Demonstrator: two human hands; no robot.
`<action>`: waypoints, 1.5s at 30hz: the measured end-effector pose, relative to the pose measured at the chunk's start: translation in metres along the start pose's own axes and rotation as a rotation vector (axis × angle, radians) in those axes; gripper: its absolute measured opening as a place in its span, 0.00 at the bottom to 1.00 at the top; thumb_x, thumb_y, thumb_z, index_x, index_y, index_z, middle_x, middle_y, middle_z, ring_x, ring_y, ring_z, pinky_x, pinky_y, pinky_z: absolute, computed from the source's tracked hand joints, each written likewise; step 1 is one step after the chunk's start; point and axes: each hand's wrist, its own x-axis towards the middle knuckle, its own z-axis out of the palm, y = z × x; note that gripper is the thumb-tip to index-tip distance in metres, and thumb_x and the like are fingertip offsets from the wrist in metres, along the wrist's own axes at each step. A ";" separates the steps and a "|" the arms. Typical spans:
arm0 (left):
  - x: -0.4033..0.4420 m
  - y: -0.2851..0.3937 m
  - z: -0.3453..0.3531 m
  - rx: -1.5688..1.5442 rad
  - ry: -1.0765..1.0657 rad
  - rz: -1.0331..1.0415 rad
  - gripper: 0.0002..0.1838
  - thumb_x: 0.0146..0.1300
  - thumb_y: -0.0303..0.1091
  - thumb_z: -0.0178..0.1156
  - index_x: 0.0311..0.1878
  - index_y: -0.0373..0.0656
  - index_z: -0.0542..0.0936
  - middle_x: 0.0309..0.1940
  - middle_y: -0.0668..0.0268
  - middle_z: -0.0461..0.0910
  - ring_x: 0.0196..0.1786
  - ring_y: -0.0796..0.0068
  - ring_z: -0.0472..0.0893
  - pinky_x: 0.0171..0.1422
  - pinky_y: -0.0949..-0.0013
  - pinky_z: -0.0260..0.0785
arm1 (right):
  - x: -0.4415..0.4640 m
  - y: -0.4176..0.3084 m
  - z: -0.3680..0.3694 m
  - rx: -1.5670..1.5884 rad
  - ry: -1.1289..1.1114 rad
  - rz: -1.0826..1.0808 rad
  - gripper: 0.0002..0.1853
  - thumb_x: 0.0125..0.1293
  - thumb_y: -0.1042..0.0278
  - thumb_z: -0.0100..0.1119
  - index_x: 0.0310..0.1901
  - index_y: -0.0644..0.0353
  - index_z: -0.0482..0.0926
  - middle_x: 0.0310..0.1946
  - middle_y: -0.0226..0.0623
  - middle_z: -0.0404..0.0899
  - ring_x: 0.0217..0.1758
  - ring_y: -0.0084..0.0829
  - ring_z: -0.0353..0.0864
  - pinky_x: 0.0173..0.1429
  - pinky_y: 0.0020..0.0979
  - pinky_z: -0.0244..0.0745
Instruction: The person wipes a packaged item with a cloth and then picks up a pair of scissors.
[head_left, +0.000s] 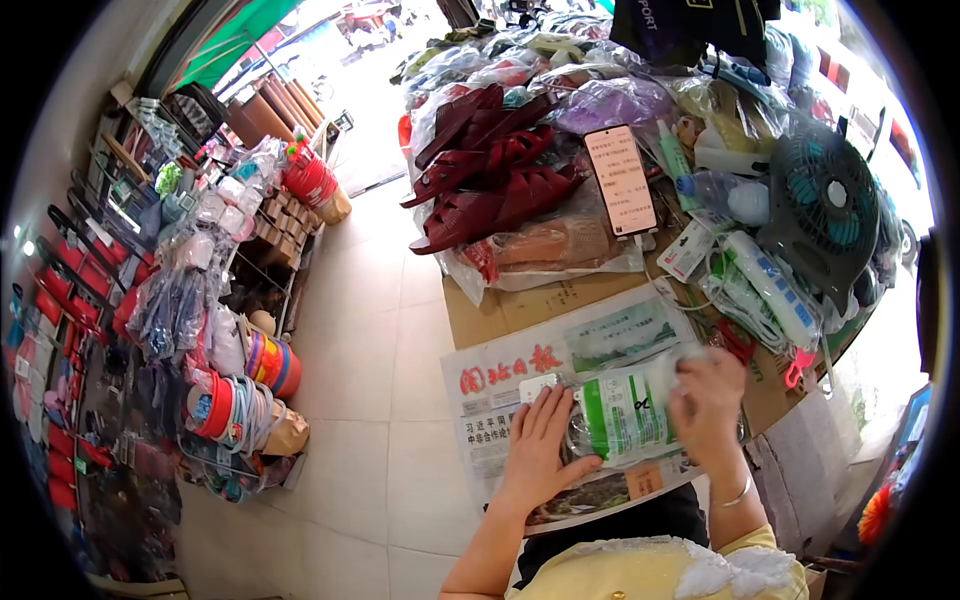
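A clear plastic package with a green and white label lies on a spread newspaper in front of me. My left hand rests flat at its left end, fingers stretched out and pressing on it. At the package's right end is my right hand, blurred by motion, with its fingers curled. A whitish blurred thing shows at those fingertips; its kind cannot be made out. Beyond the newspaper, a phone with text on its screen stands propped up.
Dark red slippers and bagged goods are heaped behind the newspaper. A black fan, a cable and small packets sit at the right. Below the newspaper is cardboard. Shelves of goods, with a red bucket, line the left beyond the tiled floor.
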 end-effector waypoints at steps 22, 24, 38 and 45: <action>0.001 0.000 -0.001 0.001 -0.029 -0.008 0.53 0.55 0.62 0.69 0.76 0.38 0.61 0.76 0.52 0.61 0.80 0.55 0.56 0.81 0.46 0.43 | -0.015 -0.056 0.005 0.092 -0.099 -0.198 0.14 0.49 0.61 0.68 0.38 0.51 0.79 0.48 0.30 0.79 0.63 0.45 0.71 0.66 0.51 0.61; 0.000 -0.005 0.002 0.002 -0.020 0.011 0.53 0.55 0.62 0.69 0.76 0.38 0.61 0.76 0.53 0.61 0.80 0.55 0.56 0.81 0.46 0.42 | -0.014 -0.069 0.003 0.146 -0.096 -0.260 0.13 0.49 0.59 0.68 0.37 0.49 0.79 0.48 0.29 0.79 0.64 0.43 0.72 0.66 0.51 0.61; -0.001 -0.002 0.002 -0.017 -0.002 0.001 0.55 0.53 0.61 0.70 0.76 0.36 0.61 0.76 0.50 0.61 0.80 0.53 0.57 0.81 0.46 0.41 | -0.013 -0.005 -0.002 -0.069 0.091 0.058 0.13 0.51 0.65 0.68 0.38 0.57 0.79 0.46 0.36 0.79 0.60 0.51 0.72 0.63 0.53 0.62; 0.000 -0.003 0.000 0.022 -0.013 0.008 0.53 0.54 0.60 0.70 0.76 0.39 0.61 0.76 0.53 0.62 0.80 0.55 0.57 0.80 0.46 0.45 | -0.011 -0.064 0.000 0.239 -0.091 -0.244 0.11 0.50 0.62 0.70 0.35 0.51 0.79 0.47 0.28 0.80 0.63 0.44 0.73 0.61 0.49 0.63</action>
